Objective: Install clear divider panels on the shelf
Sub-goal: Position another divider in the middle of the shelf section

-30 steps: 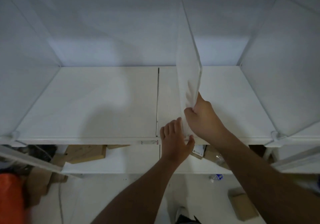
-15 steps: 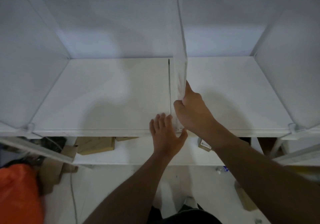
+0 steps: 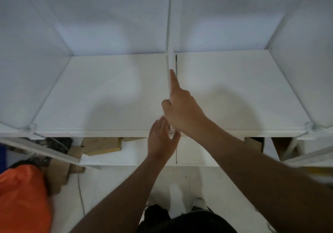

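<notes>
A clear divider panel (image 3: pixel 169 34) stands on edge over the middle of the white shelf board (image 3: pixel 108 92), seen almost edge-on, just left of a dark slot (image 3: pixel 176 65) in the board. My right hand (image 3: pixel 182 110) grips the panel's front edge, forefinger stretched along it. Below it, my left hand (image 3: pixel 161 139) presses flat against the panel's lower front corner at the shelf's front edge. Clear side panels stand at the far left (image 3: pixel 27 61) and far right (image 3: pixel 306 70).
White corner connectors sit at the shelf's front left (image 3: pixel 32 126) and front right (image 3: pixel 310 125). A lower shelf (image 3: pixel 126 153) shows beneath, with cardboard pieces (image 3: pixel 100 145) behind it. An orange bag (image 3: pixel 21 196) lies on the floor at the lower left.
The panel has swung from angled to nearly edge-on and moved left relative to the slot. My right forefinger has straightened along its edge. Both hands stay on the panel.
</notes>
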The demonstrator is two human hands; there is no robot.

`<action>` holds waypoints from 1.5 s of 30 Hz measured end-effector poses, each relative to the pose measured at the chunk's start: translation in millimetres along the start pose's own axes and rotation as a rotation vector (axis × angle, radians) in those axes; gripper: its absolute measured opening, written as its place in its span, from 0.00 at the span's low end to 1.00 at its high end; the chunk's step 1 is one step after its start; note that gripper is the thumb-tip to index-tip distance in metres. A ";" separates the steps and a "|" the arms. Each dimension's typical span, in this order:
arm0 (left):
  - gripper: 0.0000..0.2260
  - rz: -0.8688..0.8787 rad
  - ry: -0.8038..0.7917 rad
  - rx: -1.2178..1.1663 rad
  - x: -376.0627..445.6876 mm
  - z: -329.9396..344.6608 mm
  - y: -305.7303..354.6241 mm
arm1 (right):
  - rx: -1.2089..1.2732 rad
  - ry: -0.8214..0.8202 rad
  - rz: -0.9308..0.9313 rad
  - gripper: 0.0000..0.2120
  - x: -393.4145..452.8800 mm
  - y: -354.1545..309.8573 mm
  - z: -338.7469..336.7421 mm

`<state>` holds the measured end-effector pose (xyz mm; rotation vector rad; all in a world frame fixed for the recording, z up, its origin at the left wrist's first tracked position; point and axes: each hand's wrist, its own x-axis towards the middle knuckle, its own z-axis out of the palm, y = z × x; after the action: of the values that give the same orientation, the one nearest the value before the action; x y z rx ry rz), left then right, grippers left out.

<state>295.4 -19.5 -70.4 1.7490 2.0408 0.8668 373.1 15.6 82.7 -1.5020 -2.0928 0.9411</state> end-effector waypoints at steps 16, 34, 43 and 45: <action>0.09 0.142 -0.065 0.044 0.0 1.5 -10.0 | 0.031 -0.045 0.024 0.36 2.2 6.9 -13.3; 0.10 0.234 -0.038 0.169 4.1 5.3 -11.8 | 0.025 -0.033 0.071 0.30 -6.0 6.8 -22.7; 0.17 0.235 -0.092 0.215 6.4 -2.6 -3.6 | 0.038 -0.015 0.055 0.34 -3.5 8.4 -20.7; 0.20 0.194 -0.127 0.176 9.3 -3.1 7.6 | 0.035 -0.010 0.058 0.34 -2.4 8.6 -19.3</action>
<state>297.6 -10.7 -61.9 2.0681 1.9400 0.6253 392.4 20.7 90.2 -1.5505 -2.0386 1.0033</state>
